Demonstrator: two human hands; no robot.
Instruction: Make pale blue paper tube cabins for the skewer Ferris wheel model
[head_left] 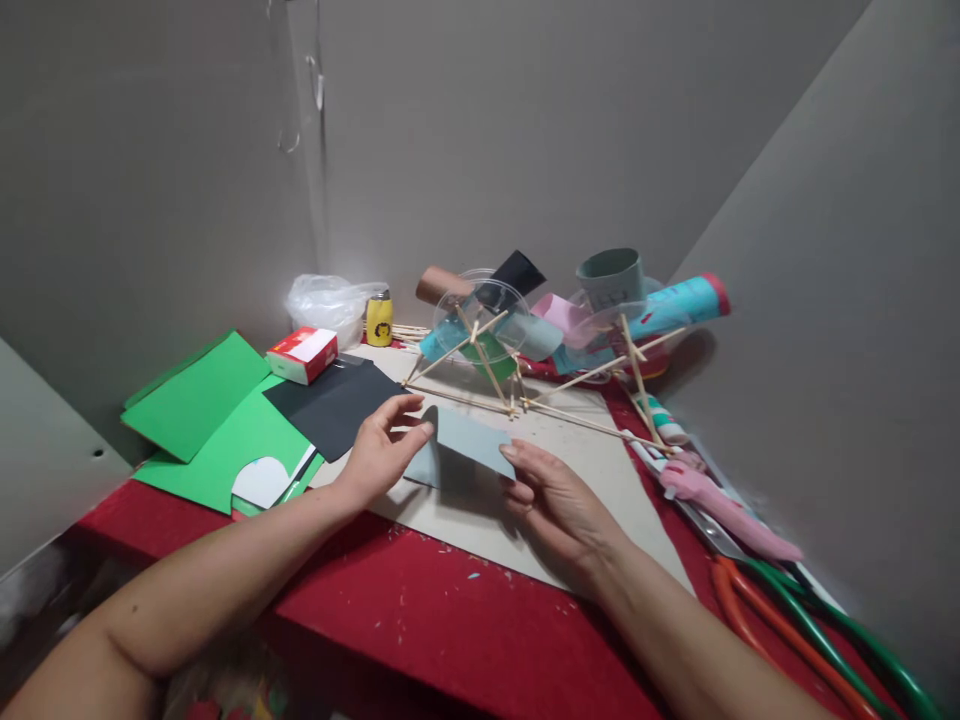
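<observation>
My right hand [551, 495] pinches the right end of a light blue sheet of paper [474, 440] between thumb and fingers. The sheet is bent, its upper part tilted above the grey board [480, 530] and its lower left part close to the board. At the sheet's left end is my left hand [391, 440], fingers curved, thumb and index apart, no object visible between them. A shadow falls on the paper beside the left thumb. Just behind both hands stands a frame of thin wooden sticks [474, 335] with clear plastic discs and coloured paper tubes.
Green sheets [199, 400], a black sheet [330, 400] and a red-and-white box [302, 353] lie on the left. Farther back are a yellow container [379, 320] and a plastic bag [326, 305]. A pink glue gun [731, 510] and orange- and green-handled scissors [795, 600] lie right. Grey walls enclose the red table [442, 620].
</observation>
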